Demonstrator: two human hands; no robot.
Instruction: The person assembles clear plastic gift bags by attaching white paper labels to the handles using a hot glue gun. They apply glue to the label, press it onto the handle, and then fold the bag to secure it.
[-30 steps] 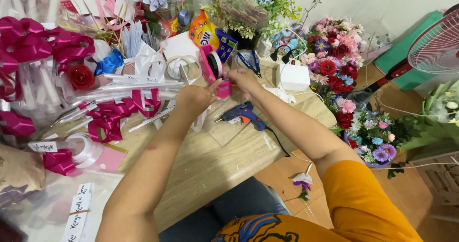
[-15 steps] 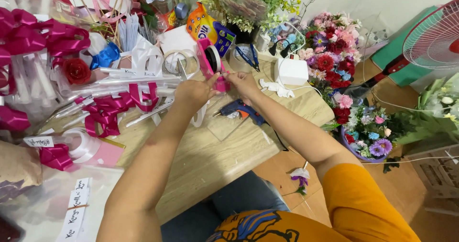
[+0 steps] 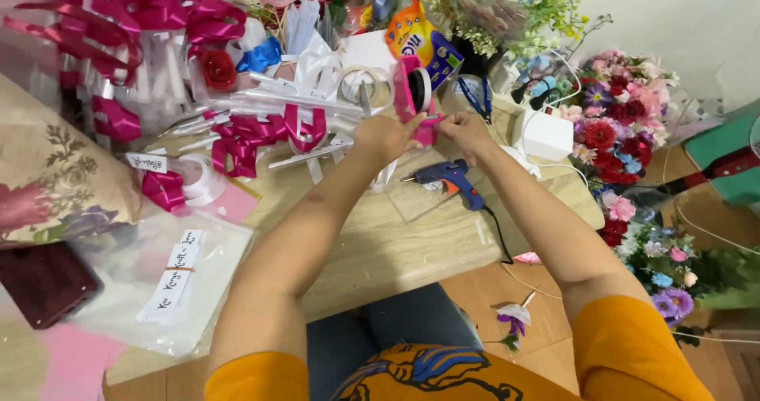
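Cluttered wooden table [image 3: 380, 250], wood floor [image 3: 546, 322]

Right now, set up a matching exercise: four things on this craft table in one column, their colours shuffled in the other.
Things:
1. glue gun
2. tape dispenser
3. charger block
4. artificial rose

Colours:
A. white
B. red
C. blue
D. pink

Pairs: 1-C, 2-D, 3-A, 4-B. Left hand and right hand meet at the dispenser.
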